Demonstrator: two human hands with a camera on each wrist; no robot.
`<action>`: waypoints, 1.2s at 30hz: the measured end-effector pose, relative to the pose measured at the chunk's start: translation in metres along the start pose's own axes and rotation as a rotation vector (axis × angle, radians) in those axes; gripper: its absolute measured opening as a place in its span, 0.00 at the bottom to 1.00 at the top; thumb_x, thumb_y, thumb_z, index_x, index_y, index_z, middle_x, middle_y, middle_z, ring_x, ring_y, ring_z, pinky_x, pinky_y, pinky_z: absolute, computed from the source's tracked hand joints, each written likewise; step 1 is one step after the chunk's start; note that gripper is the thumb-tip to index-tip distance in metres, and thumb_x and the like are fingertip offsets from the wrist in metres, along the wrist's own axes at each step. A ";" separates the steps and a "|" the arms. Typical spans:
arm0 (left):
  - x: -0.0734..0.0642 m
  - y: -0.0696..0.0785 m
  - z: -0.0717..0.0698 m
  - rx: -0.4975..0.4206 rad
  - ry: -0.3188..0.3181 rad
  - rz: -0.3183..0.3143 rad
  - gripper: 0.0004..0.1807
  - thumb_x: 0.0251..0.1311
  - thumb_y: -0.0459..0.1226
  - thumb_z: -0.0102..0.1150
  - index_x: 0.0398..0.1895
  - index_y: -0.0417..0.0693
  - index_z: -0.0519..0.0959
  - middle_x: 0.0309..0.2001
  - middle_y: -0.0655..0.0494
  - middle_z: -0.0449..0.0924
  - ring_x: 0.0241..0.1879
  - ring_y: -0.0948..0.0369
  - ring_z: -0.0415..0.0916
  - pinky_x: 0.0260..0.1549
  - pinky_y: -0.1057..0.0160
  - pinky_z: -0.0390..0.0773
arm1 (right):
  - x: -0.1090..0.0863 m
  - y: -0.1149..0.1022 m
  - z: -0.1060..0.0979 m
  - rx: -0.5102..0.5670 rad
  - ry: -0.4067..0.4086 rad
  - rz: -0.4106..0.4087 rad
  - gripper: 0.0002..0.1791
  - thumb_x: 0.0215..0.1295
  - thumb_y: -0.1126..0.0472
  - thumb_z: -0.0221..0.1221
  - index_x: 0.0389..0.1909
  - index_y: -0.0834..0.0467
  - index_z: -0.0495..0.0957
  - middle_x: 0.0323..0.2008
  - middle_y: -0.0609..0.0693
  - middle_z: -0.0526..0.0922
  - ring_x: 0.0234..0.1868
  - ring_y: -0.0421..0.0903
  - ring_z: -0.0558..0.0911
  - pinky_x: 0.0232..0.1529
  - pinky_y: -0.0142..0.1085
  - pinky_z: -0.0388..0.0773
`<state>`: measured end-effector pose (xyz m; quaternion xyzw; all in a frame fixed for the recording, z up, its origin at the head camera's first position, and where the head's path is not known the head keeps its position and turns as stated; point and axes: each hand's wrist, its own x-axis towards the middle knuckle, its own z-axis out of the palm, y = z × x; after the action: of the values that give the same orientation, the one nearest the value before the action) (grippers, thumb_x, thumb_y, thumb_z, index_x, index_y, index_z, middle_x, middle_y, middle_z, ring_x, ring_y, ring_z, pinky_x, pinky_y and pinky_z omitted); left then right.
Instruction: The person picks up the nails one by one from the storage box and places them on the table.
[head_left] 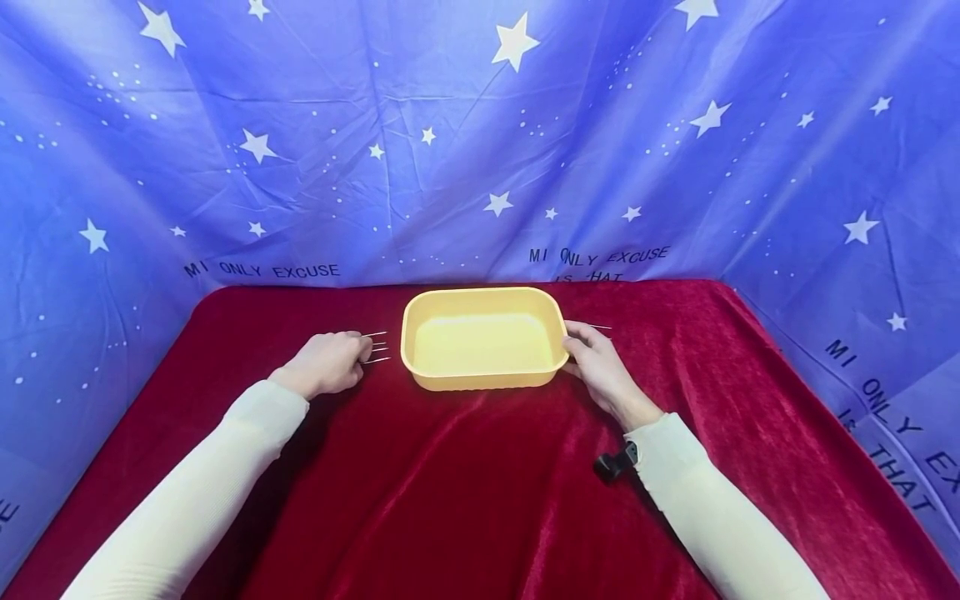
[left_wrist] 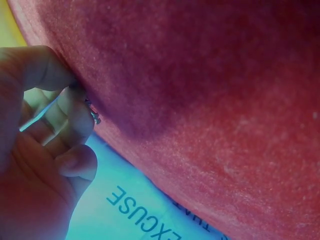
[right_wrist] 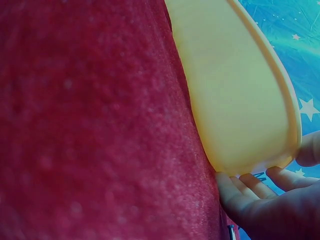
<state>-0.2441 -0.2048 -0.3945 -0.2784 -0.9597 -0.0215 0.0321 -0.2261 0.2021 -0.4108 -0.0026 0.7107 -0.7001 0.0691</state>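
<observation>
A yellow, rounded rectangular plastic basin (head_left: pixel 480 379) stands at the middle back of the table. My right hand (head_left: pixel 596 362) grips its right end, the thumb at the rim and the fingers (right_wrist: pixel 256 186) against the outer wall. To the left of the basin, my left hand (head_left: pixel 330 362) is low over the cloth with curled fingers. Several thin metal rods (head_left: pixel 377 349) stick out past its knuckles toward the basin. Small metal ends (left_wrist: pixel 94 116) show at the pinching fingertips in the left wrist view; most of their length is hidden there.
Red velvet cloth (head_left: pixel 450 483) covers the table. Behind my right hand lie more thin metal pieces (head_left: pixel 600 326), partly hidden. A blue curtain with white stars (head_left: pixel 420 192) hangs around the back and sides. A black wrist device (head_left: pixel 615 463) sits at my right cuff.
</observation>
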 end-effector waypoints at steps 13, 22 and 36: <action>0.000 -0.001 -0.001 -0.013 -0.009 -0.011 0.09 0.42 0.29 0.55 0.19 0.52 0.67 0.22 0.59 0.67 0.21 0.56 0.68 0.20 0.54 0.72 | 0.002 0.000 0.000 0.009 0.015 0.014 0.23 0.72 0.65 0.43 0.67 0.66 0.61 0.59 0.63 0.68 0.46 0.42 0.77 0.50 0.39 0.78; -0.001 -0.001 -0.002 -0.017 0.005 -0.004 0.06 0.44 0.31 0.56 0.21 0.51 0.70 0.24 0.58 0.70 0.23 0.55 0.71 0.22 0.53 0.74 | 0.000 -0.001 -0.001 0.005 0.019 0.012 0.24 0.72 0.64 0.44 0.66 0.67 0.60 0.57 0.62 0.69 0.45 0.41 0.77 0.52 0.42 0.77; -0.002 0.016 -0.026 -0.055 0.139 -0.041 0.05 0.48 0.35 0.59 0.26 0.47 0.73 0.27 0.55 0.70 0.25 0.53 0.73 0.24 0.51 0.75 | -0.007 -0.013 -0.012 -0.318 0.056 -0.121 0.28 0.70 0.59 0.51 0.66 0.68 0.61 0.61 0.65 0.69 0.58 0.56 0.72 0.58 0.48 0.72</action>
<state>-0.2326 -0.1938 -0.3688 -0.2571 -0.9597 -0.0676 0.0906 -0.2220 0.2143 -0.3968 -0.0368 0.8128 -0.5813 0.0059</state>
